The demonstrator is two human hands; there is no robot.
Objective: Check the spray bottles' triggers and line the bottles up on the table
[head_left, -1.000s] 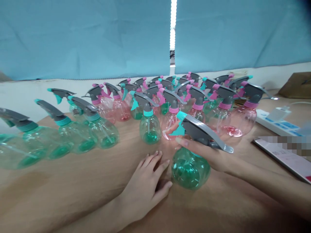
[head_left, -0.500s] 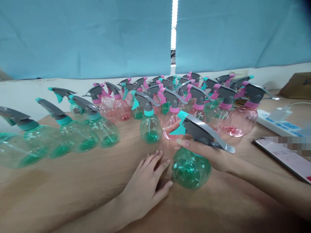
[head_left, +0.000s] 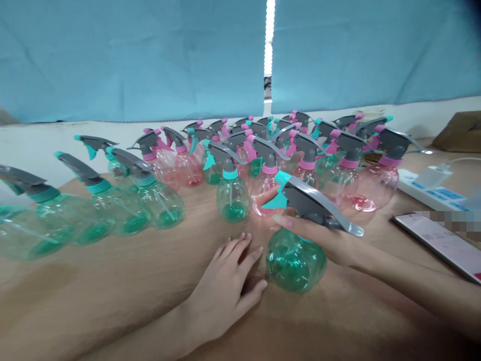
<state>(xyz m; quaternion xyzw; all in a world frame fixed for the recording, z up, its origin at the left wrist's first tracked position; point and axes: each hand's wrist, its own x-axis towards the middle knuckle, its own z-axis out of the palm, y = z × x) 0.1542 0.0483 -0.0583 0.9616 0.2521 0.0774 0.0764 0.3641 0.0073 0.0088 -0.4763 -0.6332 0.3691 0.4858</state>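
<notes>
A clear green spray bottle [head_left: 296, 263] with a grey head and turquoise trigger is held at its neck by my right hand [head_left: 319, 238]. The fingers wrap round below the spray head, and the bottle tilts slightly. My left hand [head_left: 231, 283] lies on the wooden table with its fingers spread, just left of that bottle and holding nothing. Straight ahead of the left hand stands another green spray bottle [head_left: 233, 200]. A pink spray bottle [head_left: 263, 193] is partly hidden behind my right fingers.
Several green spray bottles [head_left: 161, 203] line the left side of the table [head_left: 124, 286]. Pink and green ones crowd the back, among them a large pink bottle [head_left: 381, 183]. To the right are a phone [head_left: 439, 240], a white power strip [head_left: 424, 193] and a brown box [head_left: 460, 133].
</notes>
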